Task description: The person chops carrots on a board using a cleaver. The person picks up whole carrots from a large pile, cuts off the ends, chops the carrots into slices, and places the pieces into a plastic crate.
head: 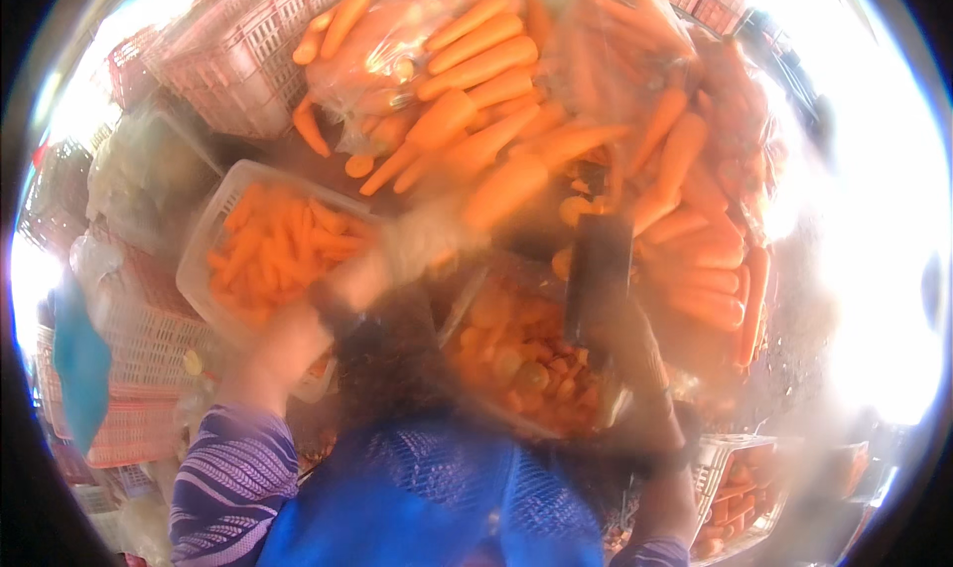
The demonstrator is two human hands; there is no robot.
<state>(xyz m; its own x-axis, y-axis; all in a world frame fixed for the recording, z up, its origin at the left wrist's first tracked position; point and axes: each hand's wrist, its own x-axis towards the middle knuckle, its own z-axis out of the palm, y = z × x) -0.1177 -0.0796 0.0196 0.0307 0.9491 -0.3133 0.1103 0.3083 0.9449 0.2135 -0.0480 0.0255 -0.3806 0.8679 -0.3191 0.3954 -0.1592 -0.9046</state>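
My left hand (428,235), in a pale glove and blurred, holds a large carrot (508,189) at the near edge of a carrot heap (476,68). The right hand (633,351), also gloved, grips a dark-bladed cleaver (598,269), its blade pointing away from me; the handle is hidden in the fist. Below the blade stands a tub of carrot ends and cut pieces (532,366). Under my left forearm a white plastic tub (195,262) is heaped with carrots (279,247). Round carrot slices (573,209) lie beside the cleaver.
Clear plastic bags of carrots (618,46) lie at the back. More whole carrots (696,284) are stacked right of the cleaver. Pink plastic crates (231,75) stand back left, pale crates (149,351) nearer left. A white basket (711,478) with carrot pieces sits low right.
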